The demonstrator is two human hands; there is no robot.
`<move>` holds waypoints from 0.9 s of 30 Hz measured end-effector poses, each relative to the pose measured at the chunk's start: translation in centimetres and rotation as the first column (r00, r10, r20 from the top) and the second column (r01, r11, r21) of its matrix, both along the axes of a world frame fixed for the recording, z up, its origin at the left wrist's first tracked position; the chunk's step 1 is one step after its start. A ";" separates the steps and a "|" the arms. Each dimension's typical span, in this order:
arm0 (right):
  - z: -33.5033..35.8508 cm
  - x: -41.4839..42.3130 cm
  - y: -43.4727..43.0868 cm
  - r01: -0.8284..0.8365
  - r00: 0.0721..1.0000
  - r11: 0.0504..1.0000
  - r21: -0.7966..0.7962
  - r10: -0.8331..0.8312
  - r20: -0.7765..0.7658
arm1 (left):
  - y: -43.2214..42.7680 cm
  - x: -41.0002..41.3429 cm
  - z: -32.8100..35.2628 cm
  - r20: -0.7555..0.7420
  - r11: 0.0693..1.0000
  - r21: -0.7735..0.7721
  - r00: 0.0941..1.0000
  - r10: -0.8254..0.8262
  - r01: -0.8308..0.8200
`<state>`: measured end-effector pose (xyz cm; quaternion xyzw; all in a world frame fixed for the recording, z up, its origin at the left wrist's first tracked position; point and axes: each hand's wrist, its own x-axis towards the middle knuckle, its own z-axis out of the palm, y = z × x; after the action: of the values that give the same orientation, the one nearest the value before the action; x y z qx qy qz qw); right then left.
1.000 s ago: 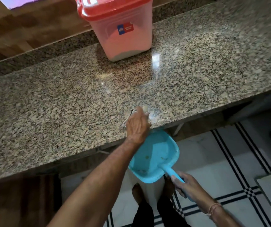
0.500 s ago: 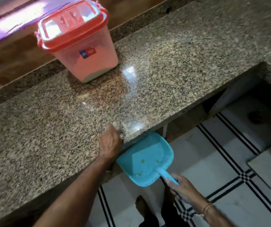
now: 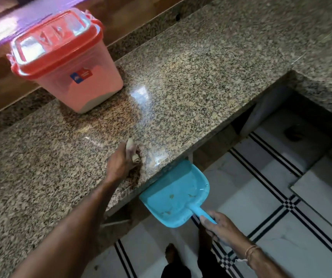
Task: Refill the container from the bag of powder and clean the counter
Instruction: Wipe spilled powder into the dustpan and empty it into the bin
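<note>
A pink container [image 3: 81,77] with a shut red lid stands at the back of the speckled granite counter [image 3: 201,77]. My left hand [image 3: 121,163] rests on the counter near its front edge, fingers curled over something small and pale that I cannot identify. My right hand [image 3: 221,229] grips the handle of a blue dustpan [image 3: 175,193], held just below the counter's edge, right of the left hand. A few brownish crumbs lie in the pan. No bag of powder is in view.
A wooden ledge [image 3: 131,15] runs behind the counter. The counter turns a corner at the right [image 3: 321,87]. Below is white tiled floor with black stripes [image 3: 281,207]; my feet [image 3: 171,255] stand under the pan.
The view has swung, so the container sits further left. My left hand has slid a little along the front edge; the dustpan stays under the edge beside it.
</note>
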<state>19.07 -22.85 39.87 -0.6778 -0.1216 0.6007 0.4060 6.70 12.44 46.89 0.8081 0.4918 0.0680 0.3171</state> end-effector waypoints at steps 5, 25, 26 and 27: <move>-0.1 -0.6 -0.2 -0.011 1.000 0.999 -0.034 0.012 0.026 | -1.9 3.1 -1.4 0.105 0.988 -0.120 0.991 -0.086 0.098; 2.0 -8.2 3.5 0.144 0.982 0.989 0.020 -0.145 0.123 | -5.3 -1.2 -2.0 -0.127 0.877 0.220 0.904 -0.408 0.427; 2.0 -8.7 3.5 0.158 0.979 0.987 0.016 -0.159 0.124 | -5.4 -1.5 -1.8 -0.126 0.888 0.207 0.911 -0.392 0.411; 2.0 -9.2 3.5 0.172 0.977 0.985 0.011 -0.172 0.123 | -5.7 -2.0 -1.6 -0.130 0.894 0.201 0.915 -0.381 0.400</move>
<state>9.92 -19.32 41.91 -0.7214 -0.0876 0.5204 0.4484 4.72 6.79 45.29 0.9230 0.3220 0.0223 0.2096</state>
